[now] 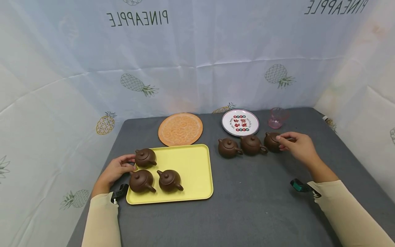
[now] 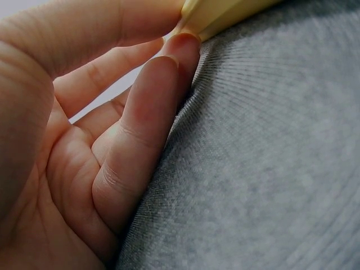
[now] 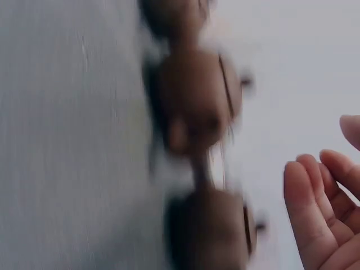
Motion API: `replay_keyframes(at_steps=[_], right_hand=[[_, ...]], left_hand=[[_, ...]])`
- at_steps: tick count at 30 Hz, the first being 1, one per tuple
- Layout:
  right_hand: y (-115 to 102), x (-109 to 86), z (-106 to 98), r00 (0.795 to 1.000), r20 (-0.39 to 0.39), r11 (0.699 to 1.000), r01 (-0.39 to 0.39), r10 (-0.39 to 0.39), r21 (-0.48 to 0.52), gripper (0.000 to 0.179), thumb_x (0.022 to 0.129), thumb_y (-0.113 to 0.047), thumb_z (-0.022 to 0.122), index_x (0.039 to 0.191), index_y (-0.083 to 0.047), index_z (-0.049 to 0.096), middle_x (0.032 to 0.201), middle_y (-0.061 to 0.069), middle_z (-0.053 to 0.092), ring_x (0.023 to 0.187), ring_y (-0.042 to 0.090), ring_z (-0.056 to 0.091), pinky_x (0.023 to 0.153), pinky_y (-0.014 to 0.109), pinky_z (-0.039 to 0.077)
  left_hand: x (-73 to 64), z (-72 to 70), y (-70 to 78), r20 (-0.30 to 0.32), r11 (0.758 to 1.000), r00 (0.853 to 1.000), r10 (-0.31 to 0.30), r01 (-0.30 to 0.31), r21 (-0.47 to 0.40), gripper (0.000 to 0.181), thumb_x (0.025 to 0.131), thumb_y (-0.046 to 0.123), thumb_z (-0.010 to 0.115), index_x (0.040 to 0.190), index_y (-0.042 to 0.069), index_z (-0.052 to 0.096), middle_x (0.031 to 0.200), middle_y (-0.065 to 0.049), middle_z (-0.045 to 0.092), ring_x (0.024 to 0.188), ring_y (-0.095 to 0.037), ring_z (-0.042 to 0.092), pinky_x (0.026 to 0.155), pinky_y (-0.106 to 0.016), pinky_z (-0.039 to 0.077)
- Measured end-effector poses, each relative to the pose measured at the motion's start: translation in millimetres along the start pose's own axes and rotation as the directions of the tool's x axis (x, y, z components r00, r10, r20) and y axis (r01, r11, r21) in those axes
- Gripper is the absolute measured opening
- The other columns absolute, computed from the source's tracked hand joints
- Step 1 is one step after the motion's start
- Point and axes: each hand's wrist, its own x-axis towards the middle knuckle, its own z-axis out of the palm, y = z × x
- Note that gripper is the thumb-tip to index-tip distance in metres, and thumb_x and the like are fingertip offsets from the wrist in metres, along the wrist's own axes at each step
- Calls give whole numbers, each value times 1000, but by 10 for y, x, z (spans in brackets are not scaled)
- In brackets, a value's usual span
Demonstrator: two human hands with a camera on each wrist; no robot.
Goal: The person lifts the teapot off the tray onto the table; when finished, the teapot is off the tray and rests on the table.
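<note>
My left hand (image 1: 116, 170) grips the left rim of a yellow rectangular tray (image 1: 195, 175); in the left wrist view, thumb and fingertips meet at the tray's edge (image 2: 225, 16). On the tray sit three dark brown teapots: one at the upper left (image 1: 144, 158), one below it (image 1: 141, 181) and one further right (image 1: 169, 181). My right hand (image 1: 298, 148) overlaps the rightmost teapot (image 1: 271, 142) of a row of three on the table. In the right wrist view its loosely bent fingers (image 3: 301, 191) hold nothing, apart from the blurred teapots (image 3: 194, 95).
An orange round mat (image 1: 180, 129) lies behind the tray. White plates with red lettering (image 1: 229, 120) stand behind the row, beside a pink clear cup (image 1: 276, 118). The row's left teapot (image 1: 227, 149) and middle teapot (image 1: 251, 145) nearly touch. Pineapple-print cloth (image 1: 197, 51) walls the table.
</note>
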Motion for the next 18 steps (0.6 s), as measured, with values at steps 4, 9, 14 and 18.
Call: replay_keyframes(at_steps=[4, 9, 14, 18], right_hand=[[-250, -23, 413, 989, 112, 990, 79, -92, 116, 45, 93, -39, 65, 117, -1, 65, 99, 20, 68, 78, 19, 69, 72, 46, 55], [-547, -82, 979, 949, 242, 958, 143, -204, 249, 37, 92, -31, 70, 113, -1, 67, 94, 16, 68, 75, 23, 68, 69, 43, 56], [-843, -226, 1593, 881, 367, 923, 168, -298, 346, 32, 91, -23, 71, 110, 2, 67, 88, 8, 66, 71, 22, 67, 64, 37, 56], [-1067, -396, 2045, 821, 460, 915, 170, -337, 366, 34, 90, -25, 73, 111, 1, 65, 86, 1, 65, 67, 17, 66, 59, 33, 54]], left_hand=[[-2, 5, -20, -5, 1000, 1000, 6, -6, -7, 56, 84, -1, 72, 133, -15, 46, 110, -8, 60, 82, -11, 67, 67, -28, 54], [-4, 18, -30, 2, 1000, 1000, -3, 3, -24, 57, 85, -2, 71, 134, -15, 45, 111, -11, 60, 81, -12, 67, 68, -29, 55], [12, 11, -18, -3, 1000, 1000, -22, 22, -11, 58, 85, 0, 71, 135, -14, 45, 115, -19, 57, 81, -11, 66, 67, -30, 55], [8, -3, 8, -8, 1000, 1000, -26, 26, 12, 59, 85, 0, 72, 135, -14, 45, 116, -21, 57, 82, -10, 66, 66, -30, 54]])
